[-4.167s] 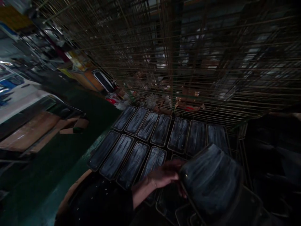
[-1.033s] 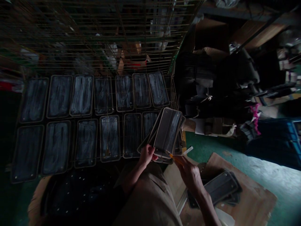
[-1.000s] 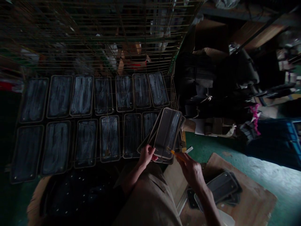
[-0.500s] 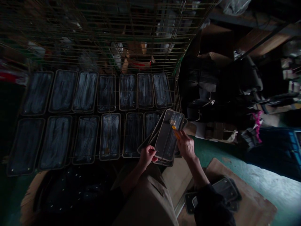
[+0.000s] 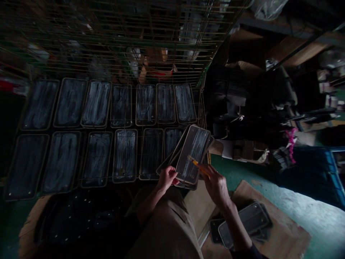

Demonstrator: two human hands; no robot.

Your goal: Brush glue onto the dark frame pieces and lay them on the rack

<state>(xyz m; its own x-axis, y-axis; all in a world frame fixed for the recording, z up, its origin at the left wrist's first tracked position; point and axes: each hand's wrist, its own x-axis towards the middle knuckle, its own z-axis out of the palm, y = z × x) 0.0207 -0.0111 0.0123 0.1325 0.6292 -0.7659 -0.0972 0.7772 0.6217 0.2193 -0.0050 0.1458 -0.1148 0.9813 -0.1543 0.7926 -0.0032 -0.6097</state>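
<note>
My right hand (image 5: 216,184) is closed round the orange handle of a small brush (image 5: 198,164). Its bristles touch the face of a dark rectangular panel (image 5: 194,145) with a pale rim and small studs near its corners. Whitish streaks run lengthwise over that face. At the panel's lower left corner, my left hand (image 5: 168,176) pinches the edge between thumb and fingers. Beneath this panel, more panels (image 5: 175,155) of the same kind lie fanned out at an angle.
Two rows of streaked panels (image 5: 125,154) lie on a wire rack (image 5: 203,108). Loose panels (image 5: 244,219) rest on a cardboard sheet (image 5: 289,230) at lower right. A dark, studded pile (image 5: 78,219) is at lower left; a blue crate (image 5: 320,176) stands far right.
The brush has moved down and slightly left across the panel, and more white streaks now show on it. My left hand keeps its hold at the corner.
</note>
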